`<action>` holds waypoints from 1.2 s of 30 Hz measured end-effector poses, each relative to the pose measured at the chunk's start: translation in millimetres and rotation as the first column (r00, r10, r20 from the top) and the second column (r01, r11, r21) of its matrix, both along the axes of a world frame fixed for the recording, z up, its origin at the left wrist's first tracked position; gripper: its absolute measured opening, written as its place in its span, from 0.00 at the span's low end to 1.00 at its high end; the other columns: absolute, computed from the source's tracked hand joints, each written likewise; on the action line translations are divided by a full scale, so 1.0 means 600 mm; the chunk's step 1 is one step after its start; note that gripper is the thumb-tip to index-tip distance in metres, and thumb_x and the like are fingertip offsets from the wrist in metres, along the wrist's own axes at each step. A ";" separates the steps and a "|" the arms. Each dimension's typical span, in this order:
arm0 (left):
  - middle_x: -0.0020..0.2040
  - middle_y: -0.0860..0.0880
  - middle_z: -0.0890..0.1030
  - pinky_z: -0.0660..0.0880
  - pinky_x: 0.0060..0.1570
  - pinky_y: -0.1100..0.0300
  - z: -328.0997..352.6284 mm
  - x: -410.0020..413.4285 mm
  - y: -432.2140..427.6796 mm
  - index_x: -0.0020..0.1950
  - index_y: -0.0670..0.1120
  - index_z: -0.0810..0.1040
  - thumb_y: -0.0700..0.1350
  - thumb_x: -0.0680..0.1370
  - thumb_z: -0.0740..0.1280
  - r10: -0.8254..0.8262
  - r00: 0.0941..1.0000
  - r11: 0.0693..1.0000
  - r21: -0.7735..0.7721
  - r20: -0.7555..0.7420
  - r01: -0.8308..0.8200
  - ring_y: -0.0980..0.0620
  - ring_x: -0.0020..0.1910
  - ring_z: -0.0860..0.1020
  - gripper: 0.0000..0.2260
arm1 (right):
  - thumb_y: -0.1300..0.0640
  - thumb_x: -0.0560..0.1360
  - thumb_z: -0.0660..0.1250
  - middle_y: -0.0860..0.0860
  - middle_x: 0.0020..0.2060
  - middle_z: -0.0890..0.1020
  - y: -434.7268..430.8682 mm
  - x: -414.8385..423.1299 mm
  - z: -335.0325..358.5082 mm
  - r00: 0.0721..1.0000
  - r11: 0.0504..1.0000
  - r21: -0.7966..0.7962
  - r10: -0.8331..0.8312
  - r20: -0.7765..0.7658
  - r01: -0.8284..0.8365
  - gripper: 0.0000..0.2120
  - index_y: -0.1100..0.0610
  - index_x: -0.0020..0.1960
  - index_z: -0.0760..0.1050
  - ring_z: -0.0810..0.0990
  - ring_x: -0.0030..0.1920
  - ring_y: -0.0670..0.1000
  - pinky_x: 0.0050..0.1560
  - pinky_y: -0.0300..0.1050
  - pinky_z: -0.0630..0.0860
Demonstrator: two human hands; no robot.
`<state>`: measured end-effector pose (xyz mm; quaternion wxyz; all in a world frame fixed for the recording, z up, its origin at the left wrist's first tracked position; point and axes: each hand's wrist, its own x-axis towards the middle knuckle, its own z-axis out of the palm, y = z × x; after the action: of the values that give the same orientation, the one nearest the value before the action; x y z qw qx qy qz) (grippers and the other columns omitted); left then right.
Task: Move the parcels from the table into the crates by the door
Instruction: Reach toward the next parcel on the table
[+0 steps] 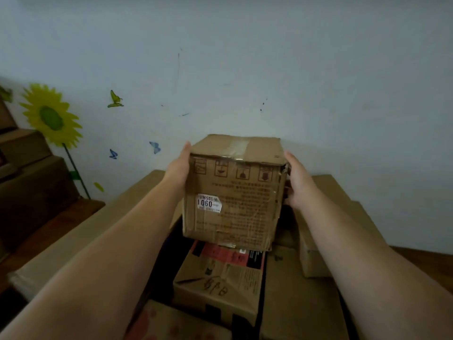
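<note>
In the head view, the taped brown parcel [232, 192] hung over other boxes [220, 278] in the open crate [73, 241], right hand [297, 185] gripping its edge, left hand [177, 168] against its side, fingers hidden, so I could not tell its grip.

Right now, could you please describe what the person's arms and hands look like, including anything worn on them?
The left hand and right hand are bare: no gloves, and no rings that I can see. Both arms are uncovered to the frame edge: no sleeve, watch or bracelet in view. The picture is dim, so small marks would not show.
</note>
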<state>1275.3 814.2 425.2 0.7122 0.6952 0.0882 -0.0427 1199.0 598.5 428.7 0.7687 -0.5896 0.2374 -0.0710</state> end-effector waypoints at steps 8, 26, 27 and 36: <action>0.30 0.51 0.81 0.72 0.31 0.61 0.000 -0.030 0.020 0.42 0.47 0.76 0.55 0.76 0.66 -0.059 0.998 0.993 -0.102 0.019 0.061 0.52 0.32 0.78 0.12 | 0.46 0.76 0.62 0.53 0.40 0.80 0.009 -0.032 0.001 0.999 0.999 -0.053 -0.009 0.052 0.011 0.11 0.53 0.46 0.74 0.78 0.43 0.54 0.49 0.52 0.75; 0.46 0.48 0.76 0.70 0.42 0.58 -0.018 -0.142 0.083 0.51 0.45 0.74 0.33 0.75 0.59 -0.206 0.974 0.969 -0.122 0.096 0.217 0.51 0.43 0.73 0.10 | 0.66 0.73 0.68 0.51 0.54 0.79 0.031 -0.125 -0.027 0.945 0.977 -0.205 0.114 0.308 -0.051 0.24 0.55 0.65 0.67 0.79 0.51 0.48 0.46 0.42 0.75; 0.47 0.48 0.76 0.71 0.43 0.57 -0.022 -0.146 0.082 0.56 0.45 0.74 0.33 0.75 0.59 -0.216 0.971 0.966 -0.120 0.100 0.227 0.51 0.44 0.73 0.13 | 0.67 0.72 0.68 0.52 0.54 0.78 0.029 -0.129 -0.035 0.946 0.981 -0.187 0.102 0.309 -0.044 0.24 0.55 0.65 0.66 0.79 0.51 0.49 0.48 0.44 0.76; 0.50 0.46 0.76 0.74 0.41 0.55 -0.029 -0.157 0.070 0.59 0.44 0.71 0.28 0.72 0.58 -0.234 0.962 0.966 -0.075 0.142 0.246 0.48 0.47 0.74 0.19 | 0.71 0.71 0.67 0.52 0.54 0.77 0.009 -0.152 -0.048 0.950 0.982 -0.185 0.098 0.295 -0.044 0.28 0.55 0.66 0.65 0.77 0.54 0.52 0.54 0.50 0.76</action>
<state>1181.2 856.3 408.0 0.7372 0.6685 -0.0461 -0.0870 1107.5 604.0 400.0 0.7430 -0.6456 0.0881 -0.1533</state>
